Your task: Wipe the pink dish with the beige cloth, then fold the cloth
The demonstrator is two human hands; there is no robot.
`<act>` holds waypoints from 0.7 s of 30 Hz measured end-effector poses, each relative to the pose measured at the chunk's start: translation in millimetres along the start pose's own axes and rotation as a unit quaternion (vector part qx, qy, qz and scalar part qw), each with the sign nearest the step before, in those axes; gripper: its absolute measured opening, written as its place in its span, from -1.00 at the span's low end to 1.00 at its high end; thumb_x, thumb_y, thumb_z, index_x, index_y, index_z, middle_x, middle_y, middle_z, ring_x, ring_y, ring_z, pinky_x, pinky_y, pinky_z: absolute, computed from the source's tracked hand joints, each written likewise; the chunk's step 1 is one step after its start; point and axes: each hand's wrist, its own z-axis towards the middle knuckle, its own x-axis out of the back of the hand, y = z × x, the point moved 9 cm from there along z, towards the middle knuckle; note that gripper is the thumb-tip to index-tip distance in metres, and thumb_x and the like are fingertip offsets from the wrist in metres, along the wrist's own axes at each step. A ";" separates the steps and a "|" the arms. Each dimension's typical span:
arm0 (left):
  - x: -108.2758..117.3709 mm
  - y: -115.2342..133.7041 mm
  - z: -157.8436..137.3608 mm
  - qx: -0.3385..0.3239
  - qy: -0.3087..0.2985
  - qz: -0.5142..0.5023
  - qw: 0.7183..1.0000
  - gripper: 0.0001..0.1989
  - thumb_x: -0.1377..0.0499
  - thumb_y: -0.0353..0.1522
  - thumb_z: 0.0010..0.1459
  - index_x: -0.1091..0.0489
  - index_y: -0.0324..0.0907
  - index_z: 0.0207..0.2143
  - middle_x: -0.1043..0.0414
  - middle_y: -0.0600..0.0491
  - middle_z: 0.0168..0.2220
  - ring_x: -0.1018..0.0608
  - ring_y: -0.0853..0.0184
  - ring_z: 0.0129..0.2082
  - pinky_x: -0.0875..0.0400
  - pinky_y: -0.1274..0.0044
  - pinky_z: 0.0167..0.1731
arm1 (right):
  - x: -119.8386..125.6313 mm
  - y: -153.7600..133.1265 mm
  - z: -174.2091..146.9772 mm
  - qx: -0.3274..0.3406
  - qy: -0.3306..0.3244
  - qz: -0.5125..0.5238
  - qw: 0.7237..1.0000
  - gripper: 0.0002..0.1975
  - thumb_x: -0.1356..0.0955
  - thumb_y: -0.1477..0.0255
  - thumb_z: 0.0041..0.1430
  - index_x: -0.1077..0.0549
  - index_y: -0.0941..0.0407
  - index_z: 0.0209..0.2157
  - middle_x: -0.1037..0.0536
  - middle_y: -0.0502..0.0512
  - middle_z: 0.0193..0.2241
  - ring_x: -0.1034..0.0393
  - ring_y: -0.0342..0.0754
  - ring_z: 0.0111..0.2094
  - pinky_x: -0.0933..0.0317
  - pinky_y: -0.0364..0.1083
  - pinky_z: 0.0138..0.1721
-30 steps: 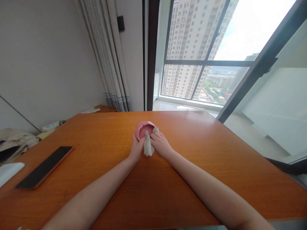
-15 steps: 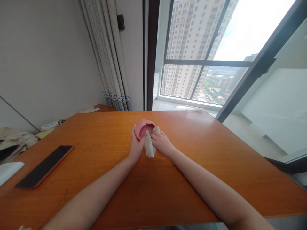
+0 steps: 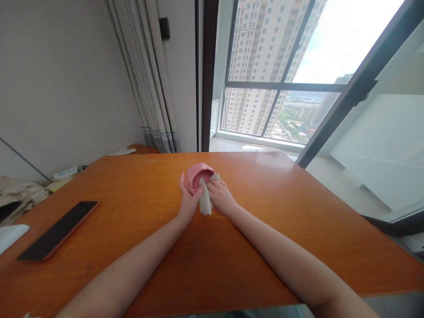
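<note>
A pink faceted bowl (image 3: 198, 169) is tipped on its side above the table, its round opening turned toward me. My left hand (image 3: 189, 198) grips the bowl's left side, with the thumb at the lower rim. In my right hand (image 3: 222, 196) is a greyish-white cloth (image 3: 205, 204), pressed against the bowl's right rim. One end of the cloth hangs down between my hands, and another part bunches up over the rim above my right fingers. The fingertips of my right hand are partly hidden by the cloth.
The brown wooden table (image 3: 281, 212) spreads beneath my arms. A dark phone-like slab (image 3: 59, 230) lies at left, beside a white object (image 3: 12, 236). Beyond are a white power strip (image 3: 66, 173), a grey curtain (image 3: 145, 79) and a large window (image 3: 281, 84).
The bowl has tilted slightly and the hanging cloth end has shifted a little left and up. Both hands keep their hold. The whole view has drifted slightly.
</note>
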 end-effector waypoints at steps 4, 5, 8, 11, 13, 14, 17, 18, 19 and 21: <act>8.6 -4.8 8.4 0.005 0.012 0.062 0.998 -0.42 -0.15 -0.22 0.08 -0.05 -0.16 0.11 -0.24 -0.12 0.08 -0.34 0.21 0.08 -0.20 0.35 0.10 | 1.7 1.6 2.5 0.040 -0.035 0.015 0.998 -0.81 -0.22 0.44 0.28 -0.42 0.14 -0.15 -0.45 0.13 -0.28 -0.23 -0.02 -0.19 -0.10 -0.02 -0.22; 9.3 -3.4 10.3 0.000 0.005 0.077 0.997 -0.45 -0.14 -0.23 0.09 -0.06 -0.18 0.10 -0.24 -0.12 0.08 -0.35 0.21 0.08 -0.19 0.34 0.10 | 2.5 2.5 2.2 0.059 -0.044 0.019 0.997 -0.80 -0.21 0.44 0.29 -0.42 0.14 -0.14 -0.45 0.13 -0.26 -0.23 -0.03 -0.18 -0.11 -0.03 -0.20; 7.7 5.3 10.8 -0.022 -0.017 0.108 0.994 -0.36 -0.17 -0.25 0.07 0.00 -0.19 0.16 -0.16 -0.16 0.15 -0.29 0.19 0.14 -0.15 0.34 0.13 | 4.0 6.6 -0.2 0.082 -0.051 0.018 0.995 -0.79 -0.19 0.45 0.30 -0.42 0.13 -0.15 -0.44 0.12 -0.24 -0.24 -0.04 -0.16 -0.12 -0.04 -0.18; 4.3 11.2 4.1 -0.023 -0.016 0.088 0.996 -0.19 -0.22 -0.23 0.02 0.14 -0.16 0.23 -0.11 -0.16 0.19 -0.26 0.19 0.16 -0.16 0.36 0.12 | 4.4 4.2 -2.0 0.071 -0.023 0.007 0.997 -0.80 -0.20 0.46 0.29 -0.44 0.14 -0.21 -0.45 0.10 -0.32 -0.24 -0.03 -0.20 -0.12 -0.03 -0.22; 1.0 10.0 -0.8 -0.012 -0.012 0.043 0.999 -0.14 -0.23 -0.23 0.01 0.21 -0.13 0.24 -0.13 -0.15 0.18 -0.30 0.21 0.14 -0.21 0.39 0.09 | 5.8 -0.1 -1.8 0.058 0.005 0.003 0.998 -0.80 -0.20 0.48 0.28 -0.45 0.14 -0.25 -0.45 0.09 -0.36 -0.23 -0.03 -0.23 -0.11 -0.03 -0.25; -0.2 7.8 -2.3 -0.003 -0.010 0.025 1.000 -0.16 -0.22 -0.23 0.02 0.20 -0.12 0.24 -0.15 -0.14 0.16 -0.33 0.22 0.12 -0.23 0.40 0.08 | 6.6 -2.0 -1.3 0.054 0.014 0.004 0.998 -0.80 -0.20 0.48 0.29 -0.45 0.15 -0.26 -0.45 0.09 -0.37 -0.23 -0.04 -0.23 -0.10 -0.03 -0.25; 1.8 -1.2 -0.4 0.024 0.007 0.021 0.999 -0.33 -0.18 -0.21 0.06 0.02 -0.13 0.16 -0.25 -0.12 0.09 -0.39 0.23 0.05 -0.27 0.41 0.03 | 8.7 -4.5 1.6 0.056 0.012 0.019 0.998 -0.79 -0.19 0.46 0.29 -0.45 0.14 -0.27 -0.46 0.09 -0.36 -0.23 -0.04 -0.22 -0.10 -0.03 -0.22; 4.3 -3.0 2.2 0.028 0.013 0.033 0.999 -0.41 -0.16 -0.20 0.07 -0.05 -0.15 0.11 -0.28 -0.11 0.06 -0.40 0.23 0.03 -0.27 0.40 0.03 | 9.2 -4.0 2.7 0.061 0.003 0.023 0.998 -0.79 -0.20 0.45 0.30 -0.45 0.14 -0.26 -0.46 0.10 -0.34 -0.23 -0.04 -0.21 -0.10 -0.04 -0.21; 6.4 -3.8 5.5 0.028 0.013 0.045 0.998 -0.48 -0.15 -0.20 0.07 -0.12 -0.17 0.05 -0.31 -0.10 0.02 -0.41 0.23 0.02 -0.27 0.40 0.02 | 9.4 -2.9 3.7 0.065 -0.008 0.024 0.998 -0.79 -0.20 0.44 0.30 -0.44 0.14 -0.24 -0.46 0.11 -0.31 -0.23 -0.04 -0.20 -0.09 -0.04 -0.20; 7.6 -2.1 12.0 0.016 -0.006 0.071 0.997 -0.57 -0.14 -0.22 0.08 -0.19 -0.19 -0.02 -0.34 -0.09 -0.03 -0.42 0.23 -0.01 -0.26 0.39 0.03 | 9.6 0.5 4.7 0.067 -0.026 0.011 0.997 -0.80 -0.19 0.44 0.30 -0.43 0.14 -0.20 -0.46 0.13 -0.25 -0.23 -0.04 -0.17 -0.08 -0.03 -0.20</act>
